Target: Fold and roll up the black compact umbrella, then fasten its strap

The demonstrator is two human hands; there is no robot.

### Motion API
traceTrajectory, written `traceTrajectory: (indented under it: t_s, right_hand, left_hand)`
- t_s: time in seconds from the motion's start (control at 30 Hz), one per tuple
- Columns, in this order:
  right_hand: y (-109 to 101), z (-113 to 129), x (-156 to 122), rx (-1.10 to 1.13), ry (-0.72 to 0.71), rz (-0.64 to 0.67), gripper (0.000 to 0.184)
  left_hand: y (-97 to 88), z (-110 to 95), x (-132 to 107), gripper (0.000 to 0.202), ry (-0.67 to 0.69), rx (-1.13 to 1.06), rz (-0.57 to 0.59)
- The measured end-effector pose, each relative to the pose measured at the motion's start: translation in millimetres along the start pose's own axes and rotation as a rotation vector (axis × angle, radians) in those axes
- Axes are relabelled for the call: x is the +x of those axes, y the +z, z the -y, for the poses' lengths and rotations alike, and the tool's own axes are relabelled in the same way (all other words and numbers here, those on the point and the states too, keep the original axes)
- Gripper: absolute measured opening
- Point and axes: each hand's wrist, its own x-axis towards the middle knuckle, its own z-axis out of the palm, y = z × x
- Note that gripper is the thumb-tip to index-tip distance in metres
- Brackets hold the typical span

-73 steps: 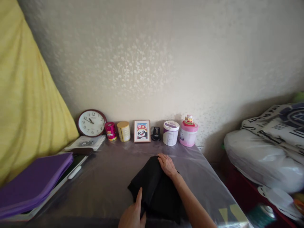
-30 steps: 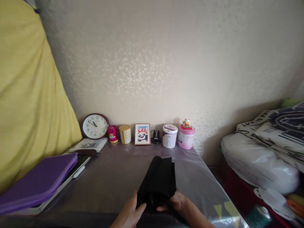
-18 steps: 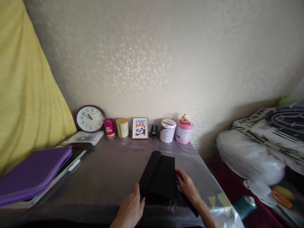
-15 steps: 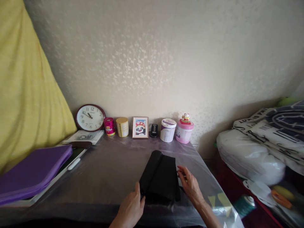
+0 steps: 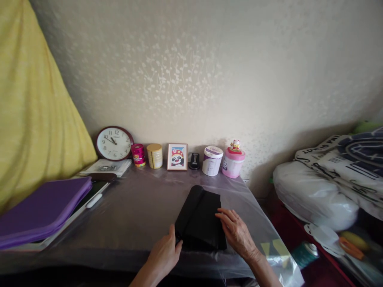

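A folded black cloth (image 5: pixel 198 217) lies on the plastic-covered table (image 5: pixel 134 215), near its front edge. My left hand (image 5: pixel 163 253) rests at the cloth's near left corner, thumb against the folded edge and fingers curled. My right hand (image 5: pixel 236 231) lies flat on the cloth's right side, its fingers stretched out and pressing on the fabric.
Along the wall stand a clock (image 5: pixel 113 143), a red tin (image 5: pixel 138 154), a gold tin (image 5: pixel 154 155), a framed panda picture (image 5: pixel 177 156), a white tub (image 5: pixel 212 160) and a pink tub (image 5: pixel 233 163). A purple folder (image 5: pixel 42 211) lies left. Bagged bedding (image 5: pixel 314 197) is piled right.
The cloth has been folded into a narrower, neater rectangle. My right hand came off its right edge, lifted, and now lies flat on top. My left hand stayed at the near left corner.
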Motion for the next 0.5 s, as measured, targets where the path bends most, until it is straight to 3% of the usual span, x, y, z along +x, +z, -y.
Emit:
traceTrajectory:
  t_s: [0.17, 0.3, 0.5]
  right_hand:
    - [0.8, -1.8, -3.8, 0.036, -0.001, 0.065, 0.042]
    - [-0.5, 4.3, -1.1, 0.154, 0.02, 0.028, 0.037]
    - [0.4, 18.5, 29.8, 0.355, 0.039, -0.045, 0.025]
  left_hand:
    - [-2.1, 2.4, 2.2, 0.058, -0.025, -0.137, 0.069]
    - [-3.9, 2.3, 1.8, 0.056, -0.019, -0.139, 0.072]
    - [-3.2, 1.0, -0.1, 0.055, -0.009, -0.073, 0.02]
